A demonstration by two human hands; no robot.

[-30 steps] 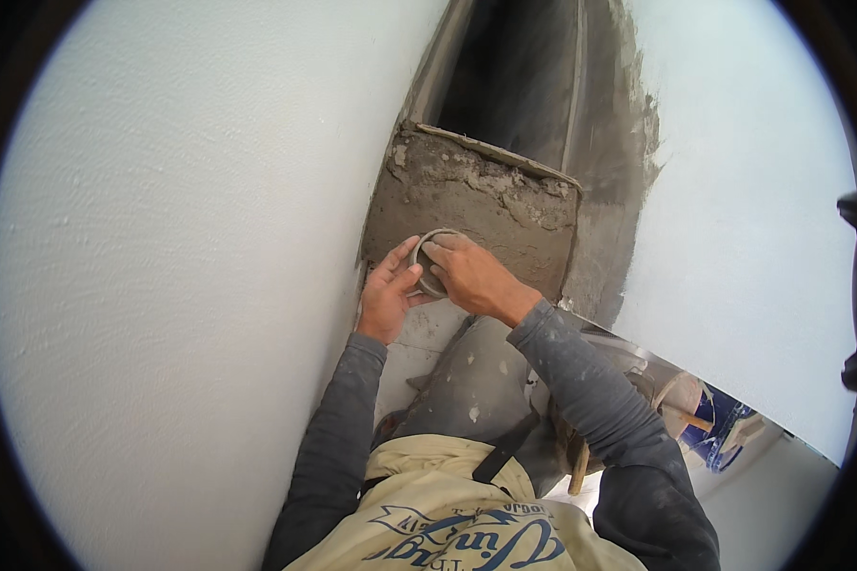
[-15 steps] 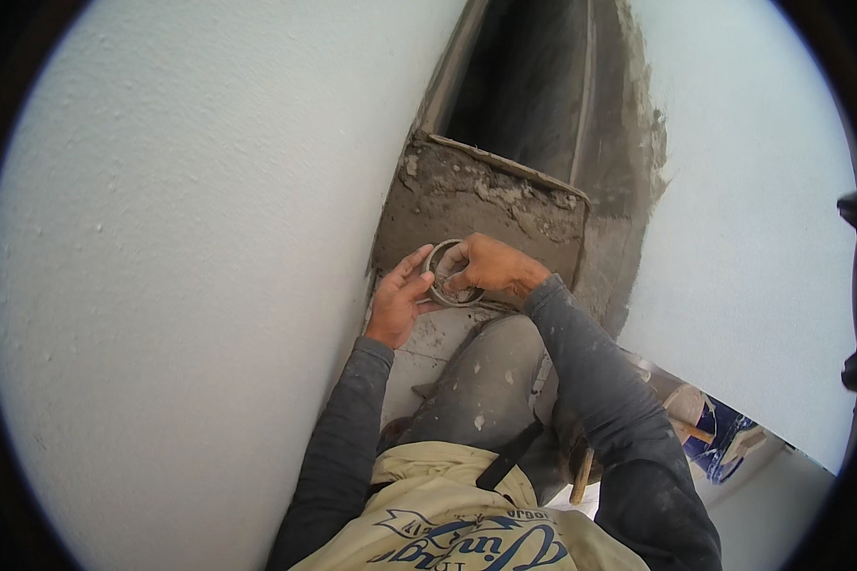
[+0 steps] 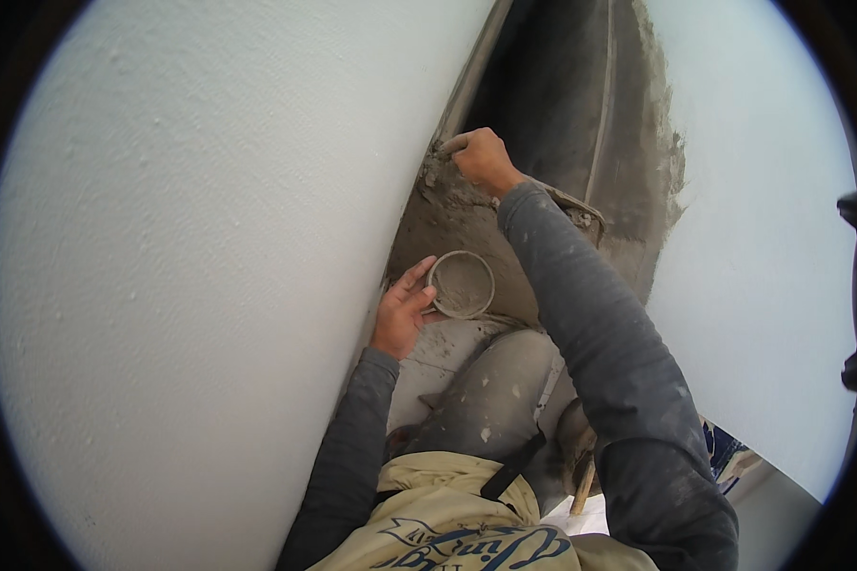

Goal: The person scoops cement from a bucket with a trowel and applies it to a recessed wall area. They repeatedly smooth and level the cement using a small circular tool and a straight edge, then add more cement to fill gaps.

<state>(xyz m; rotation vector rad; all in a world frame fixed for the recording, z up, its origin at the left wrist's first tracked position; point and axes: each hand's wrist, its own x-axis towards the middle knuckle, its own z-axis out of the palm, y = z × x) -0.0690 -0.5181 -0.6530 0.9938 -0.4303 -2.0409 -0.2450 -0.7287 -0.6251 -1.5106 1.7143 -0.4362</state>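
My left hand (image 3: 404, 310) grips the side of a small round bowl (image 3: 491, 285), its thumb at the rim. Wet grey mortar (image 3: 461, 285) lies inside. Farther off, my right hand (image 3: 487, 160) is at the left end of the rough cement ledge (image 3: 448, 214), against the corner by the white wall. Its fingers are curled, with fingertips touching the lumpy mortar there; whatever they hold is hidden.
A smooth white wall (image 3: 209, 285) rises close on my left, and another white wall (image 3: 762, 209) stands on the right. Beyond the ledge is a dark recess (image 3: 543, 86) edged with grey cement. A wooden handle (image 3: 583, 485) sticks out beside my right leg.
My right hand has left the bowl and moved up and away to the ledge's left corner. My left hand still holds the bowl in nearly the same place.
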